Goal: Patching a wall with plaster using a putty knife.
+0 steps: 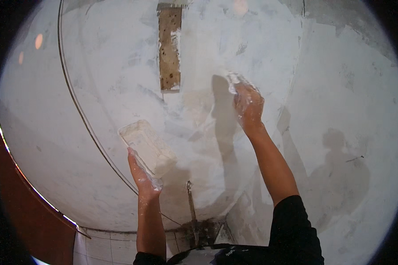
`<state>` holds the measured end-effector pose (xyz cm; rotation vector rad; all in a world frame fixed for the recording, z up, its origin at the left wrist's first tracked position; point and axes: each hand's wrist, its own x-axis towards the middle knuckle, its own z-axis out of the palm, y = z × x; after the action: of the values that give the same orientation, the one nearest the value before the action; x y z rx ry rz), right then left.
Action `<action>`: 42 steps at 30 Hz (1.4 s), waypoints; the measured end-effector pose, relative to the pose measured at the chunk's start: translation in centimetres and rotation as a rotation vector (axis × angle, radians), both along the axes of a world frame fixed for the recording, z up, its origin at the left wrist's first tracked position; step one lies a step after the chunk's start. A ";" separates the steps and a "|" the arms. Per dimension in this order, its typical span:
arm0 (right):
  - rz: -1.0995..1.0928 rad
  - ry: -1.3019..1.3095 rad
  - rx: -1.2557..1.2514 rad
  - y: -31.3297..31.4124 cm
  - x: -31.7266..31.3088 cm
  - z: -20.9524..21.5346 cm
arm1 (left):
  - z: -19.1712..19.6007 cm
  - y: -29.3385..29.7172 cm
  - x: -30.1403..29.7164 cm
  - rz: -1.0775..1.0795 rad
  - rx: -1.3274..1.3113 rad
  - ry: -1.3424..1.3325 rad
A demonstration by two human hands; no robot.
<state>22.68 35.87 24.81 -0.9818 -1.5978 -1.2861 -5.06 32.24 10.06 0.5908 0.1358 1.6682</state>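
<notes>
My left hand grips a shallow, off-white rectangular tub from its lower left side, tilted in front of the wall. White residue coats the tub and smears my fingers. Higher up and to the right, my right hand is closed around something smeared thickly with white paste, held close to the white patchy wall. Motion blur and paste hide its kind. A shadow of the hand and arm falls on the wall just left of it.
A brown vertical strip is set in the wall above the tub. A dark cable curves down the left. A narrow pipe-like piece stands low near the corner. Pale tiles and a reddish-brown surface lie lower left.
</notes>
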 end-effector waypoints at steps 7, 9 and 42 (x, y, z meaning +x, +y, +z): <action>0.140 -0.067 -0.518 6.0 0.2 -11.7 | 3.4 1.3 2.6 0.040 -0.030 -0.008; -0.035 -0.284 -0.547 2.9 -1.2 -10.4 | 3.9 1.5 2.5 0.033 -0.030 -0.010; 0.425 0.109 -0.122 0.6 3.6 5.4 | 9.3 1.6 4.6 -0.032 0.148 0.014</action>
<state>26.27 36.51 30.25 -0.7180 -1.7002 -0.8402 -0.48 33.79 19.37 0.7121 0.0128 1.6522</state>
